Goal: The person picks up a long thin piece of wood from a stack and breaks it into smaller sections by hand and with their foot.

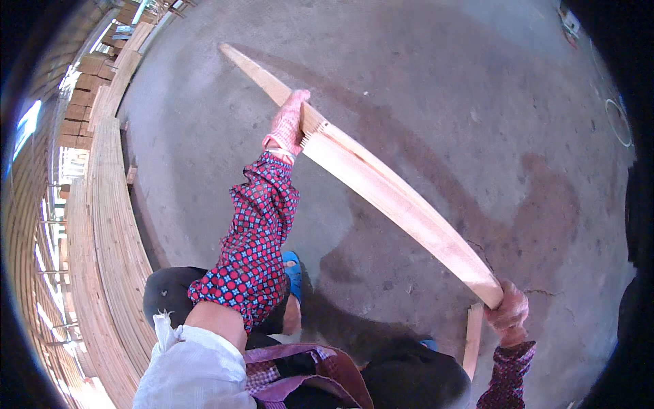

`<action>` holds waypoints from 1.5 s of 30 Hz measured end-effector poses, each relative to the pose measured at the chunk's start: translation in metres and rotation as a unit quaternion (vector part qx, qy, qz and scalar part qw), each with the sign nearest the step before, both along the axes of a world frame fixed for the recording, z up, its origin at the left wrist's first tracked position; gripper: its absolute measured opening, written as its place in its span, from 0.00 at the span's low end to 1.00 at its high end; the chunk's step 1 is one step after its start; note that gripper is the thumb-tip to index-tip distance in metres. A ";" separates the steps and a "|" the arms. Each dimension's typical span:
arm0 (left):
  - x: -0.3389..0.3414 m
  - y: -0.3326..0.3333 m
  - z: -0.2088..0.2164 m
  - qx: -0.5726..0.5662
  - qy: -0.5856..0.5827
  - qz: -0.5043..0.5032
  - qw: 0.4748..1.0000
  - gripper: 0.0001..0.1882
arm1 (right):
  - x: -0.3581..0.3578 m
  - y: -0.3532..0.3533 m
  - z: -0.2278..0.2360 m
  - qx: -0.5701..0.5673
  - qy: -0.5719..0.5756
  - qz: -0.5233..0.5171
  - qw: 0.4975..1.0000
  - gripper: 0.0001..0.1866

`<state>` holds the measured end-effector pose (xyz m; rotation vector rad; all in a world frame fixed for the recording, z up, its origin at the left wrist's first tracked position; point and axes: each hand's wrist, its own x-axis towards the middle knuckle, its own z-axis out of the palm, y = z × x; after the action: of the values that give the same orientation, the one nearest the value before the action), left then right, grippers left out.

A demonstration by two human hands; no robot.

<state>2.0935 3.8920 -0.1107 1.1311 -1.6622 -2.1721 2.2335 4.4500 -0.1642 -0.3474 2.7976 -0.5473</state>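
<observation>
My left hand, in a pale pink knit glove, is closed round a pale wooden board beside its toothed, finger-jointed end. A narrower length of wood reaches past that hand to the far left; whether it is a separate piece behind the board I cannot tell. My right hand, also gloved, grips the near right end of the board, its fingers partly hidden. The board is held slantwise above the floor, from far left to near right. Patterned sleeve covers are on both forearms.
Long planks lie stacked along the left side, with blocks of stacked timber beyond them. A short wooden piece stands near my right hand. Blue sandals are on my feet, and a pale loop lies on the concrete floor.
</observation>
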 end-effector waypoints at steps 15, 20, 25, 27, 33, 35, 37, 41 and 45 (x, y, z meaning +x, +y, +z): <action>0.044 0.046 -0.140 -0.057 0.018 0.095 0.994 0.19 | -0.018 0.028 0.037 0.118 -0.121 -0.048 0.985 0.24; 0.093 0.206 -0.158 0.151 -0.052 0.072 0.985 0.31 | -0.109 -0.026 -0.033 0.177 -0.093 -0.056 0.978 0.27; 0.146 0.280 -0.126 0.361 -0.085 -0.074 0.926 0.18 | -0.111 -0.037 -0.038 0.238 0.022 -0.041 0.970 0.34; 0.155 0.285 -0.126 0.382 -0.075 -0.149 0.909 0.18 | -0.098 -0.046 -0.029 0.111 0.064 -0.001 0.992 0.36; 0.150 0.279 -0.129 0.041 -0.291 -0.198 0.935 0.28 | -0.022 -0.120 0.019 0.051 -0.222 0.043 0.973 0.26; 0.120 0.232 -0.096 -0.102 -0.166 -0.102 0.975 0.33 | -0.004 -0.102 0.008 0.043 -0.213 0.030 0.976 0.23; 0.084 0.164 -0.129 -0.310 -0.098 0.071 0.943 0.40 | 0.012 -0.084 0.017 0.090 -0.210 0.024 0.973 0.22; 0.013 0.080 -0.101 -0.375 -0.242 0.059 0.893 0.36 | 0.046 -0.041 0.027 0.132 -0.189 0.019 0.973 0.20; 0.003 0.058 -0.121 -0.386 -0.271 0.066 0.879 0.29 | 0.052 -0.044 0.056 0.111 -0.181 0.004 0.977 0.16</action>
<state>2.0970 3.9498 -0.2317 1.5598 -2.2542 -0.9271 2.2850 4.4060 -0.1078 -0.1875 2.4689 -0.2581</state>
